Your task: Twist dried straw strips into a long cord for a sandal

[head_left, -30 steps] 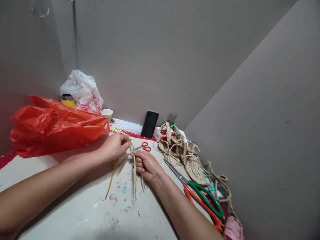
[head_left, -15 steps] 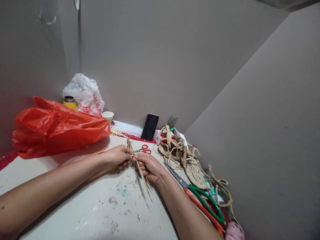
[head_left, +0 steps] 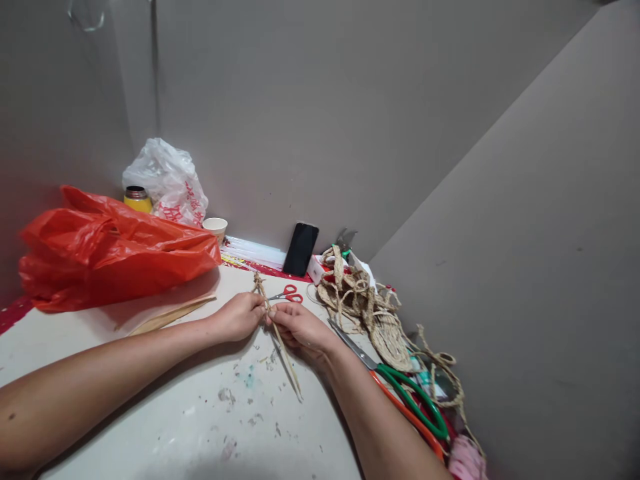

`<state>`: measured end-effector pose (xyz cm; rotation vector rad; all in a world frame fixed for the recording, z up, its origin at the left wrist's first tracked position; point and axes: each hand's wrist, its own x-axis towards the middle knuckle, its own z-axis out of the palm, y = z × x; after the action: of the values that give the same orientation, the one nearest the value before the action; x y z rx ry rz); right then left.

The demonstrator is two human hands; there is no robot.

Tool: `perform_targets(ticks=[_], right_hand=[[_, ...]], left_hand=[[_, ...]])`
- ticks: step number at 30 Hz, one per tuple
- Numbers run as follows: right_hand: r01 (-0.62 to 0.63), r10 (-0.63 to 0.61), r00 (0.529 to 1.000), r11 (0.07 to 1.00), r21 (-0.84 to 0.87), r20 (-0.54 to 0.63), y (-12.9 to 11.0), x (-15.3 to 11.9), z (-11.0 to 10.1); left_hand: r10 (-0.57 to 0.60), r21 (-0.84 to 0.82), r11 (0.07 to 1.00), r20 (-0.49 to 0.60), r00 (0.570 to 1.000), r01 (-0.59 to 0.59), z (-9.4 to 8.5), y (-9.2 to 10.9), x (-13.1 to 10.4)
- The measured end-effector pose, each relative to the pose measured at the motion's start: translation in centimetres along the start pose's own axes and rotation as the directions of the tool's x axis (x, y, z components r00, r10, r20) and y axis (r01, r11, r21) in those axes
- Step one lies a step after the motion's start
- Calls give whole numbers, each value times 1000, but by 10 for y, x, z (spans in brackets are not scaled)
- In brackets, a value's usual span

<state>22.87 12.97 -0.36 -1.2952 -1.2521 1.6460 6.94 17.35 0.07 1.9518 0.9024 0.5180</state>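
Note:
Over the middle of the white table (head_left: 200,413), my left hand (head_left: 244,316) and my right hand (head_left: 297,328) meet with their fingers closed on a thin braid of dry straw (head_left: 259,285). Its knotted end sticks up beyond my fingers. Loose straw strands (head_left: 287,365) hang from my right hand toward me. My fingertips hide the spot where the strands cross. Just behind my hands lie small scissors with red handles (head_left: 290,293). To the left, flat dry straw strips (head_left: 173,315) rest behind my left forearm.
A red plastic bag (head_left: 120,257), a yellow bottle (head_left: 137,199), a white bag (head_left: 167,177) and a paper cup (head_left: 215,228) stand at back left. A phone (head_left: 301,249) leans on the wall. Braided straw pieces (head_left: 387,330) and large shears (head_left: 410,393) lie along the right edge.
The loose strands have drawn closer together below my right hand. My left hand has turned slightly, and the straw strips behind that forearm show more. The view has shifted a little.

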Motion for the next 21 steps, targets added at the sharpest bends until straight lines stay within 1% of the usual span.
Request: perform_targets(ticks=[3,5,8,11,13,16,17,18,19,21], right_hand=[[41,-48,998,988,-147,-47,5,2,-1],[79,-102,992,959,-272,-72,7,4,-1],[140,-206,974,879,-455,-98,10,6,0],[172,-287,951,801,-573,-116,13,5,2],[184,-342,931,739,-648,-125,13,3,1],[165,-394,908,652,-740,-145,10,-1,1],[155,-390,908,652,-742,-153,8,-3,1],[144,-371,914,673,-725,-164,6,-5,2],[128,-334,926,714,-689,-175,3,-6,4],[63,-205,961,820,-569,-188,-1,-8,12]], left_hand=[[-56,-53,997,28,998,58,0,-1,2],[-92,-116,988,56,994,98,0,-1,3],[-144,-218,963,86,986,159,1,-3,3],[-194,-287,935,86,977,211,3,-5,2],[-185,-312,929,77,980,199,4,-9,3],[-148,-301,941,46,988,155,7,-14,5],[-141,-292,945,36,989,145,8,-16,6],[-138,-284,949,25,990,139,9,-18,6],[-134,-280,951,13,991,132,10,-20,6],[-127,-298,947,-8,992,118,12,-22,6]])
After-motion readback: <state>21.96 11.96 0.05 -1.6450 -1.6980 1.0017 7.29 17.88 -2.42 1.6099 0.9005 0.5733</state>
